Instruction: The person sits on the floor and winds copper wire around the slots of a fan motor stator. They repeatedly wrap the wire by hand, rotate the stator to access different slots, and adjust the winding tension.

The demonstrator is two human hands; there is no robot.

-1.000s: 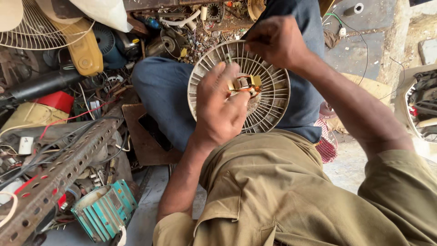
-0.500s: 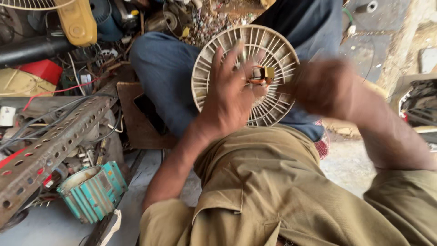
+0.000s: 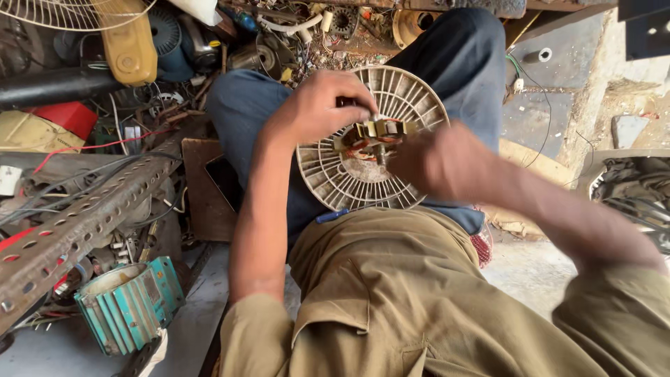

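Observation:
A round cream slotted fan cover (image 3: 335,178) rests on my lap, against blue trousers. At its centre sits a small motor stator (image 3: 377,134) with a brass-coloured core and copper windings. My left hand (image 3: 317,108) reaches over from the upper left, and its fingers close on the stator's left end. My right hand (image 3: 436,164) is blurred with motion, just right of and below the stator, fingers curled. Whether it holds anything is unclear. My olive sleeves and shirt (image 3: 391,300) fill the lower frame.
A teal finned motor housing (image 3: 129,304) stands at lower left beside a rusty perforated angle bar (image 3: 84,216). A yellow fan body (image 3: 129,45), a wire fan guard (image 3: 63,14), a red box (image 3: 66,115) and scrap parts (image 3: 314,28) crowd the back. A brown board (image 3: 202,188) lies by my leg.
My right hand has swung from the cover's top edge down to the right of the stator. My left hand has shifted from flat over the centre to gripping the stator's left end.

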